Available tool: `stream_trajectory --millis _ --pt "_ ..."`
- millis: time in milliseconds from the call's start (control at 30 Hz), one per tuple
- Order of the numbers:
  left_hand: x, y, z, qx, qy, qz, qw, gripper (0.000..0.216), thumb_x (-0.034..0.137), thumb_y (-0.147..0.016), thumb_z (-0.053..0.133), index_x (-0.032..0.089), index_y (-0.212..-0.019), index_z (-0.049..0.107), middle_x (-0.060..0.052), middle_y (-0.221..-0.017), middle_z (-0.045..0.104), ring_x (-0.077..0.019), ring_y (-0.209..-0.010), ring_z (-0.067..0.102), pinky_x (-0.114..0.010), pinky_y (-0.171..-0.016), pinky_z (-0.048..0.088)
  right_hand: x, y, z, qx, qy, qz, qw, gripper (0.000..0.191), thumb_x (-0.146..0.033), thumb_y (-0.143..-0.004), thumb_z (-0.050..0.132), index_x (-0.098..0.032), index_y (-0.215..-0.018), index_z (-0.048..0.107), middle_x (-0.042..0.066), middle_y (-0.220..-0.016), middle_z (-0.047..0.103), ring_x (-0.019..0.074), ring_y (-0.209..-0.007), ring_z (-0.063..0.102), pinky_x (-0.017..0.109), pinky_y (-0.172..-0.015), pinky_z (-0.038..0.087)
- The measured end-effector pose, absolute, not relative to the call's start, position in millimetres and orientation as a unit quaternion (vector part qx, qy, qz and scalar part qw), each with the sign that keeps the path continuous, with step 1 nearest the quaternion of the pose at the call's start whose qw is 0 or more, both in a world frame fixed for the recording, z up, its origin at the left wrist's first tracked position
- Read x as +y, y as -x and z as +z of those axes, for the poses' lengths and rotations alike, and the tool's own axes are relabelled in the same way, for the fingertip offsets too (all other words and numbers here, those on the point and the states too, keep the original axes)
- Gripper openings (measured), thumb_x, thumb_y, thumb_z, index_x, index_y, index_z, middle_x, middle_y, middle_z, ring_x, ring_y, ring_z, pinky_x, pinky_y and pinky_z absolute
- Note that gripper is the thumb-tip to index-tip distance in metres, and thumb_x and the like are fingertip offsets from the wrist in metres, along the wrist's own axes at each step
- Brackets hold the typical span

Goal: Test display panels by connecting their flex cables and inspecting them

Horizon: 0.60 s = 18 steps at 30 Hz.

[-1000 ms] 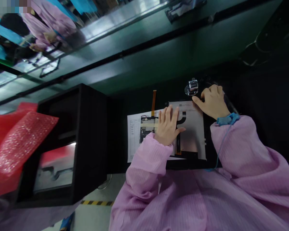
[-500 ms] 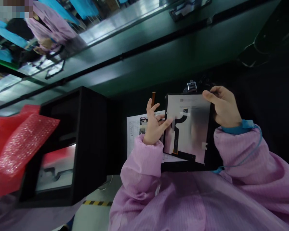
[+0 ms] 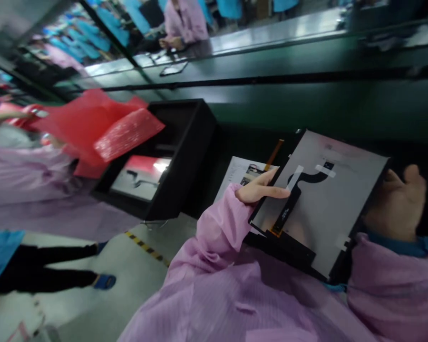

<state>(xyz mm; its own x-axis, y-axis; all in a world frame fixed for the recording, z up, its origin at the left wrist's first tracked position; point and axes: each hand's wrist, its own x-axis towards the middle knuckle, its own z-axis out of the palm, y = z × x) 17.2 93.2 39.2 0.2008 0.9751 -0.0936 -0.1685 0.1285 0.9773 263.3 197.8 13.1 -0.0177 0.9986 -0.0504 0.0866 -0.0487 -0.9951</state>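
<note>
I hold a flat display panel (image 3: 337,209) up off the bench, tilted, its grey back facing me with a black flex cable (image 3: 299,187) taped across it. My left hand (image 3: 258,190) grips its left edge, thumb lying on the grey surface. My right hand (image 3: 399,204) clasps the right edge, with the fingers hidden behind the panel. Both arms are in pink sleeves, and a blue wrist strap (image 3: 410,244) sits on my right wrist.
A printed sheet (image 3: 235,173) and an orange flex strip (image 3: 275,153) lie under the panel. To the left, a black box (image 3: 185,156) holds another panel (image 3: 141,179). A neighbouring person's sleeve (image 3: 32,185) and red bubble wrap (image 3: 103,126) are beside it. A green conveyor (image 3: 306,57) runs behind.
The panel has come up from lying flat on the bench into both hands and is now tilted. The view has swung left, bringing the neighbour and the floor into sight.
</note>
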Motion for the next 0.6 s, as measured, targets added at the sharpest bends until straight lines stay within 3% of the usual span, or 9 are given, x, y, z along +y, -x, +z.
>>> stream_trajectory --millis 100,233,333,433,533,600 --pt "68 -3 58 0.489 -0.389 0.571 0.533 0.046 0.045 -0.072 0.08 0.024 -0.11 0.063 -0.002 -0.087 0.068 -0.0183 -0.071 0.068 -0.031 -0.064 0.058 198 -262 14 -0.367 0.53 0.608 0.464 0.031 -0.06 -0.083 0.045 -0.035 -0.07 0.058 0.018 -0.088 0.059 0.0369 -0.106 0.063 0.054 -0.065 0.04" --pt "47 30 73 0.556 -0.302 0.677 0.375 0.028 0.037 -0.085 0.069 0.025 -0.105 0.056 -0.001 -0.086 0.062 -0.0176 -0.077 0.067 -0.033 -0.071 0.058 198 -268 4 -0.345 0.545 0.618 0.45 0.025 -0.054 -0.083 0.049 -0.039 -0.069 0.064 0.022 -0.101 0.063 0.0419 -0.135 0.048 0.061 -0.066 0.036" --pt "50 66 76 0.564 -0.249 0.729 0.297 0.016 0.03 -0.089 0.065 0.024 -0.097 0.052 0.001 -0.079 0.055 -0.0158 -0.076 0.065 -0.032 -0.074 0.057 199 -273 -4 -0.353 0.523 0.629 0.454 0.019 -0.053 -0.081 0.057 -0.04 -0.074 0.068 0.022 -0.117 0.063 0.0406 -0.146 0.033 0.064 -0.066 0.034" --pt "61 103 77 0.532 -0.193 0.773 0.286 0.015 0.021 -0.09 0.065 0.023 -0.09 0.05 0.004 -0.071 0.05 -0.0112 -0.066 0.059 -0.027 -0.069 0.055 197 -268 -1 -0.36 0.527 0.624 0.45 0.017 -0.051 -0.081 0.057 -0.041 -0.072 0.067 0.021 -0.118 0.063 0.0401 -0.147 0.031 0.064 -0.066 0.033" --pt "74 131 79 0.507 -0.13 0.79 0.32 0.019 0.013 -0.091 0.063 0.021 -0.081 0.049 0.006 -0.064 0.046 -0.0084 -0.056 0.053 -0.023 -0.062 0.052 191 -255 11 -0.35 0.566 0.598 0.447 0.021 -0.047 -0.08 0.052 -0.039 -0.065 0.063 0.023 -0.099 0.063 0.0438 -0.139 0.043 0.065 -0.066 0.032" --pt "84 145 83 0.493 -0.09 0.795 0.342 0.02 0.011 -0.093 0.059 0.02 -0.077 0.05 0.006 -0.06 0.047 -0.0078 -0.053 0.051 -0.021 -0.06 0.051 189 -248 17 -0.339 0.574 0.602 0.439 0.018 -0.044 -0.077 0.051 -0.037 -0.062 0.06 0.021 -0.085 0.059 0.0442 -0.122 0.055 0.062 -0.065 0.031"
